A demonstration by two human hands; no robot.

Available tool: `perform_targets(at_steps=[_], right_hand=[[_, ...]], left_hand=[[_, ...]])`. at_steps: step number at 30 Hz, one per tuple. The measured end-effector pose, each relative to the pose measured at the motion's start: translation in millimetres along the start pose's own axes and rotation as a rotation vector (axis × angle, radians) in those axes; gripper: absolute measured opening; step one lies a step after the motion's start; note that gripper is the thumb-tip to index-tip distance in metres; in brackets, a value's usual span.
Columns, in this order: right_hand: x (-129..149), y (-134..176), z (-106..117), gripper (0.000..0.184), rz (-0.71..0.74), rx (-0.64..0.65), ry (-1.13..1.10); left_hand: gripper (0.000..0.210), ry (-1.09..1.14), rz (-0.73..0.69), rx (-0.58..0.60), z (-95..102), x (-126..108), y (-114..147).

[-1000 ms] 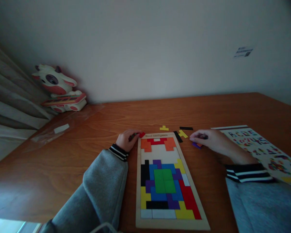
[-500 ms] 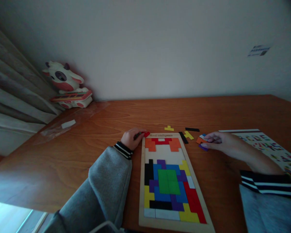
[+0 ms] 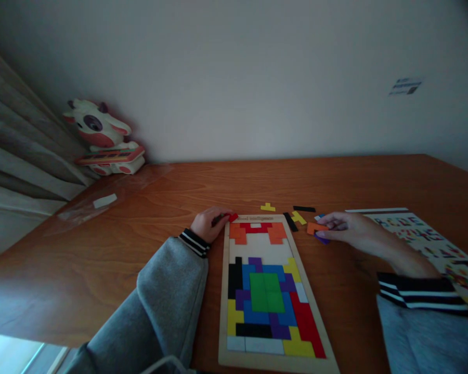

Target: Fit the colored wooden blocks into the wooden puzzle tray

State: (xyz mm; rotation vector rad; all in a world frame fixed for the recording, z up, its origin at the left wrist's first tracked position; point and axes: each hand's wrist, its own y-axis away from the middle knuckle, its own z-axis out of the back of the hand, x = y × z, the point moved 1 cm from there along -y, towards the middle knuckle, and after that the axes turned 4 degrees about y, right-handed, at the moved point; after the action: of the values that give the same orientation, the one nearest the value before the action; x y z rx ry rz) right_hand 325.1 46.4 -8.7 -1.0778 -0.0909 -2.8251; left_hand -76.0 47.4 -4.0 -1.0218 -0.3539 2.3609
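A wooden puzzle tray lies lengthwise in front of me, partly filled with flat coloured block pieces, the green block among them. Bare tray base shows in a band towards its far end. At its far left corner my left hand is closed on a red puzzle piece. Right of the tray, my right hand pinches an orange puzzle piece between thumb and fingers. A purple piece and a blue piece are partly hidden by that hand and the orange piece.
Loose yellow pieces and black pieces lie beyond the tray's far right corner. A printed pattern sheet lies at the right, partly under my right forearm. A cow-shaped toy keyboard stands back left, near plastic wrap.
The orange piece has shifted slightly left with my right hand and shows more fully. A pale piece by those fingertips is no longer visible. My left hand keeps the red piece at the corner.
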Motion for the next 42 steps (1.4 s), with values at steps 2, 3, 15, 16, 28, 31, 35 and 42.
perform_targets(at_steps=[2,3,15,16,28,31,35,42], right_hand=[[11.0,1.0,1.5,0.028,0.001,0.097,-0.087],[19.7,2.1,0.9,0.027,0.002,0.138,-0.124],[156.2,28.4,-97.6,0.014,0.353,0.171,-0.211],[158.5,28.5,-102.2,0.013,0.361,0.185,-0.208],[156.0,35.4,-113.7,0.016,0.561,0.138,0.054],[155.4,38.0,-113.9,0.017,0.592,0.143,0.071],[158.7,37.8,-110.5,0.016,0.603,0.117,0.033],[120.4,13.2,-63.9,0.023,0.436,-0.203,0.108]], left_hand=[[0.022,-0.003,-0.005,-0.003,-0.3,0.5,-0.1],[0.023,-0.005,-0.004,-0.004,-0.5,0.9,-0.1],[0.022,-0.010,-0.013,-0.011,-2.9,1.6,0.9],[0.022,-0.007,-0.019,-0.012,-3.2,1.5,0.7],[0.022,0.000,-0.039,0.001,-2.8,-1.3,0.4],[0.022,-0.001,-0.040,-0.001,-3.3,-1.0,0.6],[0.021,-0.005,-0.047,-0.003,-3.7,0.5,0.8],[0.023,-0.042,-0.045,-0.010,-2.9,0.9,0.8]])
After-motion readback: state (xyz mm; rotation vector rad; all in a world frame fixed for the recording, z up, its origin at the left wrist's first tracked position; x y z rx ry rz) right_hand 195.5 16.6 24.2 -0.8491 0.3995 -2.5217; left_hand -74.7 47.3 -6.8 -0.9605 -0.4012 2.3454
